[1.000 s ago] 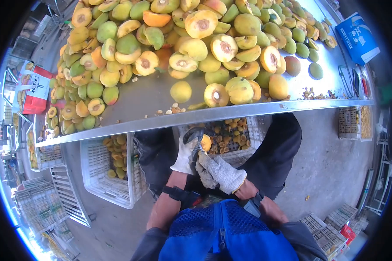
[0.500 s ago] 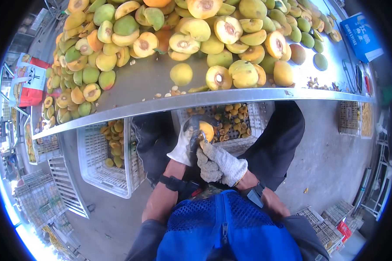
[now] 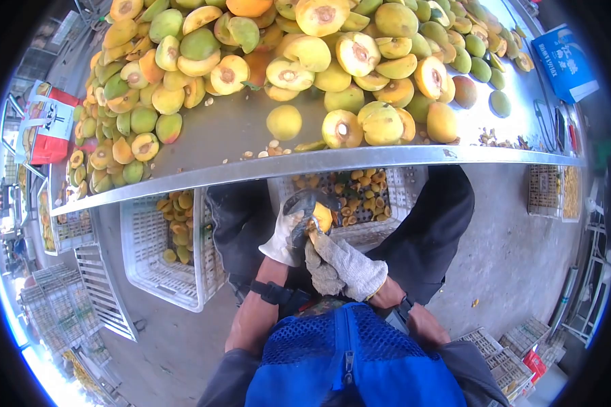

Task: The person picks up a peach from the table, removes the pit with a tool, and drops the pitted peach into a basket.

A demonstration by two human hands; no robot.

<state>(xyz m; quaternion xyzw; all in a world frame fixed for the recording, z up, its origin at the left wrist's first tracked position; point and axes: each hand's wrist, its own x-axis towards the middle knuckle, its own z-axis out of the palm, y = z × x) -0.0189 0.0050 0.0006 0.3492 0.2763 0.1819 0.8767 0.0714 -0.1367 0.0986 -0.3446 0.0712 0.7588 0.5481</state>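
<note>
My left hand point(image 3: 286, 230), in a white glove with dark palm and fingers, is closed around a yellow-orange peach point(image 3: 322, 217) above my lap. My right hand point(image 3: 339, 263), in a grey-white knit glove, is closed against the near side of that fruit. A small metal-tipped tool point(image 3: 312, 226) shows between its fingertips and the peach; most of it is hidden by the glove. Just beyond the hands runs the metal edge of the table point(image 3: 305, 163), with a heap of whole and halved peaches point(image 3: 285, 71) on top.
A white crate point(image 3: 200, 271) with fruit stands at left below the table. Another crate point(image 3: 407, 186) holding halves sits between my knees. Loose pits point(image 3: 273, 148) lie near the table edge. A blue box point(image 3: 565, 62) and a red-white bag point(image 3: 51, 125) flank the table.
The view has tilted slightly, so the table edge sits a little lower in it. Both hands stay together on the peach, with my right hand shifted slightly against it.
</note>
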